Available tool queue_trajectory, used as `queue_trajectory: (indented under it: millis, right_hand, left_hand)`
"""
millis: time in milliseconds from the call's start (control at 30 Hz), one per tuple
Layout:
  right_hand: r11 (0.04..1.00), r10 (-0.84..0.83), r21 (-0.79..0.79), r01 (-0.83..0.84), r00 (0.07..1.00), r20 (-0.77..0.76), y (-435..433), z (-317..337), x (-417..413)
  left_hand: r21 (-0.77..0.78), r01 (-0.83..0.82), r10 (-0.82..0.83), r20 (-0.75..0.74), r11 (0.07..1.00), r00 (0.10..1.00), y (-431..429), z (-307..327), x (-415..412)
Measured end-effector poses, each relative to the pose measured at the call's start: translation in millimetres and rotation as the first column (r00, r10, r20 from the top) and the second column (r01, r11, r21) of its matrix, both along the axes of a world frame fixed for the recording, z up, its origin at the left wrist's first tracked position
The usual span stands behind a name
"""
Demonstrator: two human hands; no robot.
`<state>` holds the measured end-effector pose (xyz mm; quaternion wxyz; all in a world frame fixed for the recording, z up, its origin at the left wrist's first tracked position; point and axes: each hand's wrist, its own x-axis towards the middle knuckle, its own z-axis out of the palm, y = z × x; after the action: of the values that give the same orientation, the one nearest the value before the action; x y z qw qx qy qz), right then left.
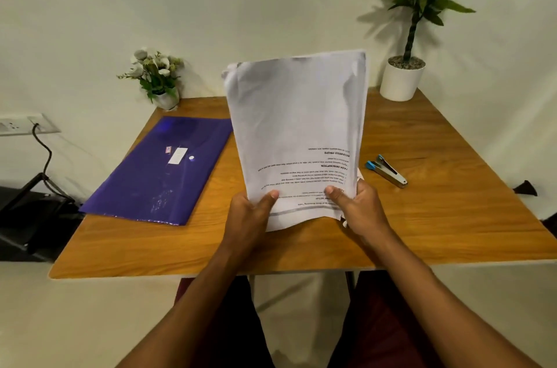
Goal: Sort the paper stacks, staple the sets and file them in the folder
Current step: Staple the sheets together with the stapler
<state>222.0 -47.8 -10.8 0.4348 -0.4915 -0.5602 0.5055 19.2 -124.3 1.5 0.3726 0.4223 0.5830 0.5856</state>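
Note:
A stack of white printed sheets (297, 126) stands nearly upright above the middle of the wooden table (437, 217), its text upside down to me. My left hand (250, 214) grips the stack's lower left edge, thumb on the front page. My right hand (358, 208) grips the lower right corner the same way. A purple plastic folder (156, 174) lies flat and closed on the table's left side. A small stapler (387, 171) with blue ends lies on the table to the right of the sheets.
A small pot of white flowers (156, 78) stands at the table's back left corner and a tall green plant in a white pot (402, 78) at the back right. A wall socket with a black cable (42, 150) and a dark chair (27, 217) are to the left.

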Motion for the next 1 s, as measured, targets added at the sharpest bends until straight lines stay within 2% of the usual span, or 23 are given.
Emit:
queue_trajectory:
  millis: [67, 133, 200, 400, 500, 600, 667, 767, 933, 1000]
  right_hand:
    - [0.998, -0.037, -0.051, 0.029, 0.984, -0.174, -3, 5, -1]
    - [0.989, -0.078, -0.146, 0.011, 0.882, -0.464, -8, 8, -5]
    - [0.977, -0.095, -0.209, -0.048, 0.777, -0.622, -16, 9, -18]
    - [0.976, -0.108, -0.214, -0.043, 0.755, -0.647, -25, 20, -51]
    - [0.988, -0.062, -0.151, -0.036, 0.799, -0.598, -17, 28, -35]
    - [0.992, 0.004, -0.107, -0.07, 0.855, -0.519, -7, 33, -5]
    - [0.991, 0.039, -0.097, -0.094, 0.886, -0.461, 0, 37, 14]
    - [0.992, 0.076, -0.068, -0.107, 0.931, -0.357, 7, 45, 35]
    - [0.995, 0.101, 0.018, -0.1, 0.99, -0.101, 14, 56, 43]
    - [0.994, 0.104, 0.027, -0.104, 0.995, 0.004, 15, 60, 42]
  left_hand:
    - [0.003, -0.052, 0.052, 0.089, 0.999, 0.995, 1, -2, 0]
    - [-0.01, -0.11, 0.11, 0.23, 0.994, 0.967, 3, -2, 4]
    - [-0.065, -0.14, 0.154, 0.347, 0.988, 0.925, 5, -1, 16]
    - [-0.117, -0.109, 0.147, 0.402, 0.987, 0.904, 0, -6, 53]
    - [-0.061, -0.041, 0.064, 0.452, 0.997, 0.89, -1, 6, 32]
    - [-0.049, -0.157, 0.158, 0.534, 0.986, 0.831, 3, 26, -17]
    - [-0.034, -0.212, 0.205, 0.439, 0.977, 0.875, 3, 40, -52]
    - [-0.052, -0.056, 0.064, 0.163, 0.997, 0.985, 1, 57, -84]
    - [-0.086, 0.165, -0.17, -0.056, 0.983, 0.984, 1, 76, -84]
    - [-0.082, 0.17, -0.177, -0.086, 0.982, 0.981, 5, 78, -77]
